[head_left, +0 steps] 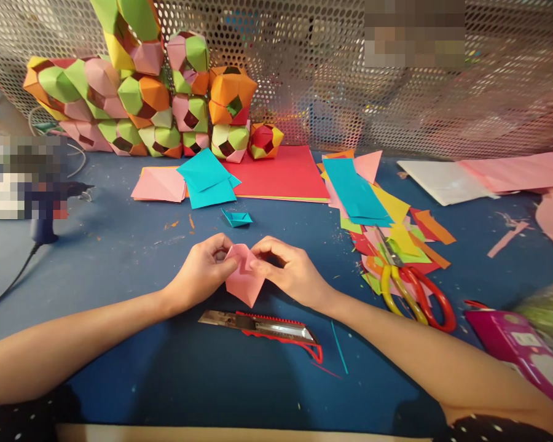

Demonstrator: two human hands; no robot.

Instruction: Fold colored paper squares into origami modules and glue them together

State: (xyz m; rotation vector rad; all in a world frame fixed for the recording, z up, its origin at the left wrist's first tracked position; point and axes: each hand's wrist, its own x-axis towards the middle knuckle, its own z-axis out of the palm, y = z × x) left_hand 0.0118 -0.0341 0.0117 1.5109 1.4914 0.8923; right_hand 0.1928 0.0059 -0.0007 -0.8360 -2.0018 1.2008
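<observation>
A pink piece of folded paper (245, 283) is held up between both hands at the middle of the table, one corner pointing toward me. My left hand (208, 267) pinches its left edge with thumb and fingers. On the opposite edge, my right hand (288, 270) grips it the same way. Just beyond them lies a small folded blue paper piece (238, 218). A utility knife (267, 327) with red trim rests on the table on my side of the hands. Behind are blue paper squares (207, 175) overlapping pink paper squares (159, 184).
Folded-paper balls (142, 98) are stacked against a perforated metal screen (304, 73). Red sheets (276, 175) lie before it. To the right are paper scraps (410, 215), scissors (419, 294) and a magenta device (518, 350). A glue gun (43, 224) with a cord stands left.
</observation>
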